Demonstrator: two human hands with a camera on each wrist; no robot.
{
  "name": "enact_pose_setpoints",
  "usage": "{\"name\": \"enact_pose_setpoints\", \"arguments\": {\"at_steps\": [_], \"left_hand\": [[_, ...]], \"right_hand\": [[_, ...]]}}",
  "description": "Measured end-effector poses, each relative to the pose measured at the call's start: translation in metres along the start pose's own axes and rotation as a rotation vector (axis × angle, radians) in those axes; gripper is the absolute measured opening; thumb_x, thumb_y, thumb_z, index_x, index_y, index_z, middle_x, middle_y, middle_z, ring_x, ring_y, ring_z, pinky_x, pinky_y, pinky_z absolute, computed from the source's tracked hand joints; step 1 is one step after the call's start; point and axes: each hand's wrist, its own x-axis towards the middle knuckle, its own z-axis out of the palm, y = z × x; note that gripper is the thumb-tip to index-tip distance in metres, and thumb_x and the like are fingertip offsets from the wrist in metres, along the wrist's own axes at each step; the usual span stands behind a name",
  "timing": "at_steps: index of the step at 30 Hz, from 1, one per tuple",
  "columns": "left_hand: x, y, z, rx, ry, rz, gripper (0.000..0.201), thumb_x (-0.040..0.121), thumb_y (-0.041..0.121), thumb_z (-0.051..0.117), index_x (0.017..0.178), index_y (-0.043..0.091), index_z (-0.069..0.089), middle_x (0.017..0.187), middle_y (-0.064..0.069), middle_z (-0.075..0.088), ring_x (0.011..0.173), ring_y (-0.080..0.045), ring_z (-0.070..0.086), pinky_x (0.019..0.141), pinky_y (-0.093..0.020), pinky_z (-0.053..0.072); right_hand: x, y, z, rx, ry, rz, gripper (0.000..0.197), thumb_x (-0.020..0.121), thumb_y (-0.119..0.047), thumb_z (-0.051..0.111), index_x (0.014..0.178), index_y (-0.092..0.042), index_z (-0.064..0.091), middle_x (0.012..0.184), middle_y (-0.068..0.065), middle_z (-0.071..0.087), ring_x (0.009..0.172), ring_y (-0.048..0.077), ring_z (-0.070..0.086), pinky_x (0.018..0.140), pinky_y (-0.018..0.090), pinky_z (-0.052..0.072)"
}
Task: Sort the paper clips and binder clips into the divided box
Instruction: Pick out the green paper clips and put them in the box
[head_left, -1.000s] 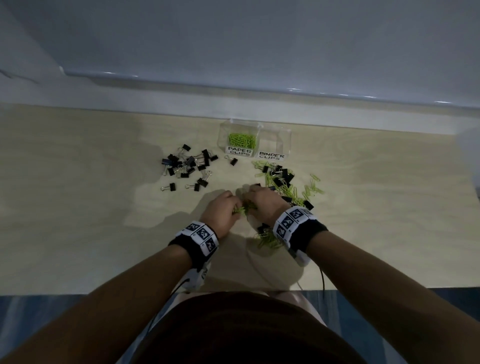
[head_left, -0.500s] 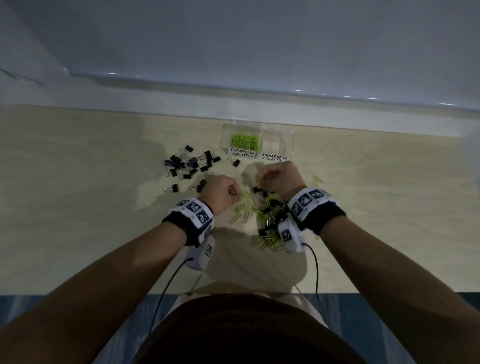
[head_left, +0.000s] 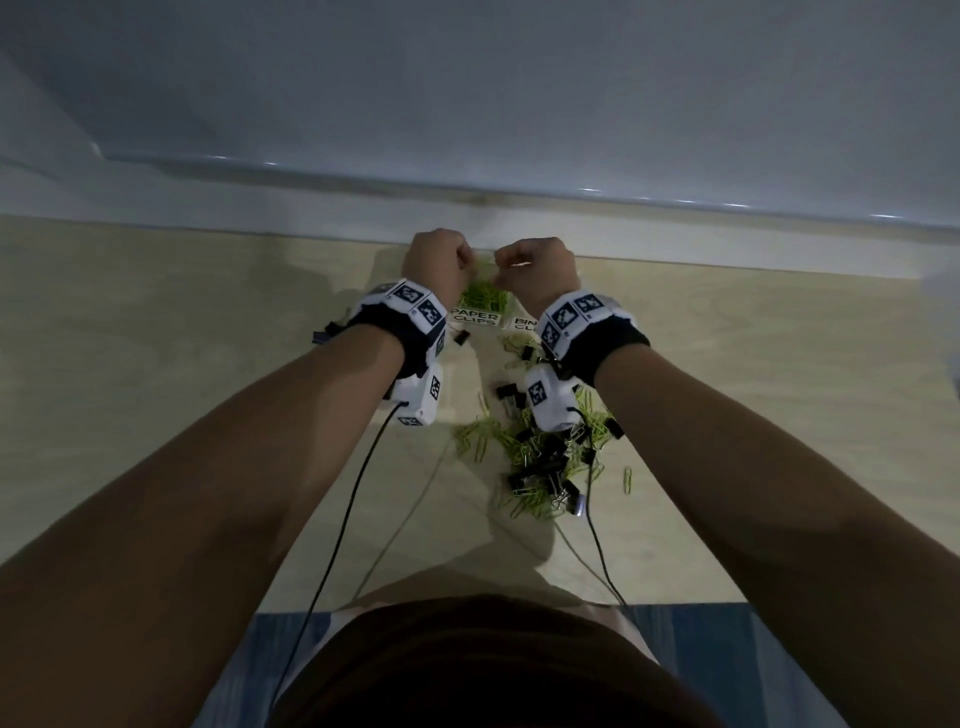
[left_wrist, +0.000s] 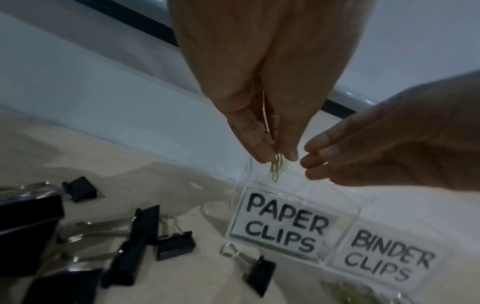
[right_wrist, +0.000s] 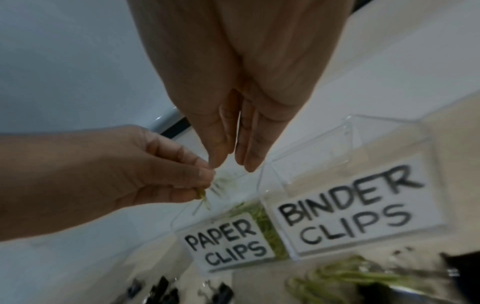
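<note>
Head view: left hand (head_left: 435, 262) pinches paper clips (left_wrist: 277, 168), right hand (head_left: 537, 270) empty (fingers loose), forearms hiding the box (left_wrist: 293, 222).

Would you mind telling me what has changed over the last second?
Both hands moved from the mixed pile forward to above the divided box. The left hand pinches green paper clips over the PAPER CLIPS side; the right hand looks empty. The box and the mixed pile stayed put.

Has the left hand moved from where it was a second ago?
Yes. The left hand has gone forward, from the near side of the divided box to above its paper clips compartment, pinching green paper clips.
</note>
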Motion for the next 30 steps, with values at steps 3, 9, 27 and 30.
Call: {"name": "enact_pose_setpoints", "arguments": {"at_steps": [3, 9, 27, 30], "left_hand": [[-0.013, -0.003, 0.004, 0.055, -0.118, 0.112, 0.029, 0.080, 0.013, 0.070, 0.108, 0.009, 0.067, 0.110, -0.011, 0.068, 0.101, -0.025, 0.062, 0.094, -0.035, 0.048], [-0.088, -0.029, 0.003, 0.141, -0.322, 0.334, 0.032, 0.082, 0.014, 0.066, 0.114, 0.018, 0.062, 0.115, 0.001, 0.060, 0.083, -0.006, 0.054, 0.085, -0.024, 0.047], [-0.149, -0.038, 0.064, 0.220, -0.383, 0.303, 0.038, 0.079, 0.020, 0.069, 0.115, 0.011, 0.058, 0.100, -0.008, 0.056, 0.099, -0.025, 0.050, 0.084, -0.034, 0.042], [-0.154, -0.035, 0.067, 0.295, -0.358, 0.293, 0.030, 0.084, 0.020, 0.061, 0.111, 0.007, 0.058, 0.104, -0.012, 0.056, 0.102, -0.028, 0.049, 0.086, -0.035, 0.041]], "right_hand": [[-0.020, 0.016, -0.009, -0.067, -0.041, -0.124, 0.018, 0.077, -0.004, 0.069, 0.094, -0.011, 0.072, 0.091, 0.004, 0.073, 0.080, 0.013, 0.068, 0.080, 0.025, 0.056], [-0.076, 0.051, 0.003, -0.412, -0.446, -0.338, 0.029, 0.078, 0.005, 0.058, 0.098, -0.011, 0.071, 0.099, 0.006, 0.071, 0.087, 0.017, 0.066, 0.085, 0.032, 0.055], [-0.137, 0.075, 0.017, -0.620, -0.503, -0.268, 0.038, 0.081, -0.012, 0.062, 0.117, -0.011, 0.052, 0.105, 0.010, 0.058, 0.096, 0.028, 0.056, 0.075, 0.031, 0.041], [-0.134, 0.070, 0.019, -0.669, -0.494, -0.209, 0.014, 0.081, -0.013, 0.061, 0.095, -0.010, 0.058, 0.085, 0.005, 0.054, 0.086, 0.026, 0.060, 0.067, 0.028, 0.039]]}}
